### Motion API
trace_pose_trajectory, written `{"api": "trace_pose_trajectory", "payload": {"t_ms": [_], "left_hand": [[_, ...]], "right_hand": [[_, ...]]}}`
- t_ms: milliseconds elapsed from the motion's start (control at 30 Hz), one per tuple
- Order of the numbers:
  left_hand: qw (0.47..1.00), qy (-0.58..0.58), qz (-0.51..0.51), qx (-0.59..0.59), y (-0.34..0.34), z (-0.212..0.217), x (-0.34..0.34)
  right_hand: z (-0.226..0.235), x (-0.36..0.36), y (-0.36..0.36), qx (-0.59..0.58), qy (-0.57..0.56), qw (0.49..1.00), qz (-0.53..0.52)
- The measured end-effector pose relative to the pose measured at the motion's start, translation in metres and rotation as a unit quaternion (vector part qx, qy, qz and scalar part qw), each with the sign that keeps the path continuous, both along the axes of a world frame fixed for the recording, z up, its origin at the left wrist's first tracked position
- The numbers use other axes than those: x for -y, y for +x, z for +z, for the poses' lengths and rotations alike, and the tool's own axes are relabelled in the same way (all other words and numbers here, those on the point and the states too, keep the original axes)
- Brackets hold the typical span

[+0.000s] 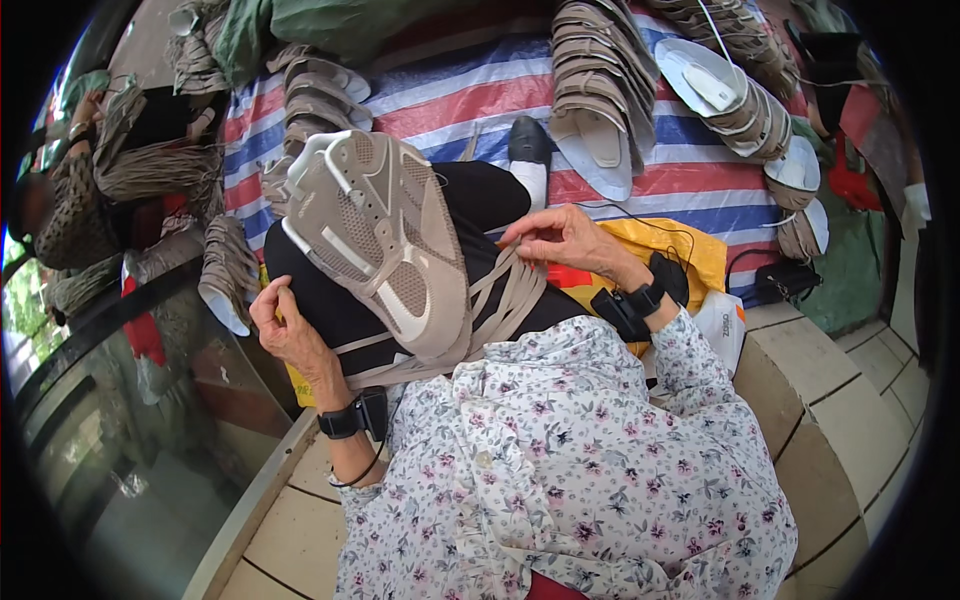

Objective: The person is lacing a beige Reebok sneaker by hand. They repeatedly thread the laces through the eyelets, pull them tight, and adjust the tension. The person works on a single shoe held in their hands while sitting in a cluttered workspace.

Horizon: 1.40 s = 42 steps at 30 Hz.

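A beige-grey sneaker upper [400, 240] with mesh panels and pale trim lies across my lap on black trousers. Beside it, on my right thigh, rests a loose bundle of flat beige shoelaces [510, 300]. My right hand [568, 243] pinches the upper end of these laces between thumb and fingers. To the left of the upper, by my left knee, my left hand [290, 325] is closed with its fingers curled; what it holds, if anything, is too small to make out. Several lace strands run under the upper toward my left wrist.
Stacked shoe uppers [603, 95] stand on a striped plastic sheet [450, 100] ahead, with another stack [735, 100] to the right. A yellow bag [690, 250] sits by my right forearm. A glass panel [170, 390] borders the left. Another person [75, 210] sits far left.
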<state>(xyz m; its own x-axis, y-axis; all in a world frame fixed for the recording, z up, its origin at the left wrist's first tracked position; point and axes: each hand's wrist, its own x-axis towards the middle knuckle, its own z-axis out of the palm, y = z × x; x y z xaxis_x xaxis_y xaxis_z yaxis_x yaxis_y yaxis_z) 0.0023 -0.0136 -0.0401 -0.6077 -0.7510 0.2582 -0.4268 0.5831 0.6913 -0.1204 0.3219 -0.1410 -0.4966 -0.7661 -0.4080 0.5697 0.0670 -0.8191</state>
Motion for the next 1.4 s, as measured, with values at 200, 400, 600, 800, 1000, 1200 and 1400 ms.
{"api": "trace_pose_trajectory", "payload": {"t_ms": [200,400,600,800,1000,1200,1400], "left_hand": [[1.0,0.009,-0.003,-0.024,0.002,0.001,-0.004],[0.998,-0.059,-0.03,0.009,0.005,0.004,-0.004],[0.99,-0.076,-0.101,-0.057,-0.013,0.024,-0.018],[0.938,0.133,-0.307,-0.092,-0.022,0.071,-0.082],[0.88,0.189,-0.427,-0.093,-0.02,0.044,-0.109],[0.869,0.151,-0.461,-0.097,-0.02,0.029,-0.108],[0.861,0.195,-0.454,-0.12,-0.023,0.034,-0.115]], "right_hand": [[0.054,0.014,-0.003,-0.22,-0.043,0.974,-0.033],[0.068,0.03,0.001,-0.376,-0.05,0.925,-0.016],[0.08,0.022,-0.006,-0.367,-0.05,0.929,-0.02],[0.105,0.025,-0.009,-0.385,-0.01,0.922,0.024],[0.109,0.021,-0.004,-0.38,0.017,0.924,0.045],[0.108,0.013,0.002,-0.176,0.015,0.984,0.01],[0.1,0.025,0.0,-0.327,0.061,0.943,0.034]]}}
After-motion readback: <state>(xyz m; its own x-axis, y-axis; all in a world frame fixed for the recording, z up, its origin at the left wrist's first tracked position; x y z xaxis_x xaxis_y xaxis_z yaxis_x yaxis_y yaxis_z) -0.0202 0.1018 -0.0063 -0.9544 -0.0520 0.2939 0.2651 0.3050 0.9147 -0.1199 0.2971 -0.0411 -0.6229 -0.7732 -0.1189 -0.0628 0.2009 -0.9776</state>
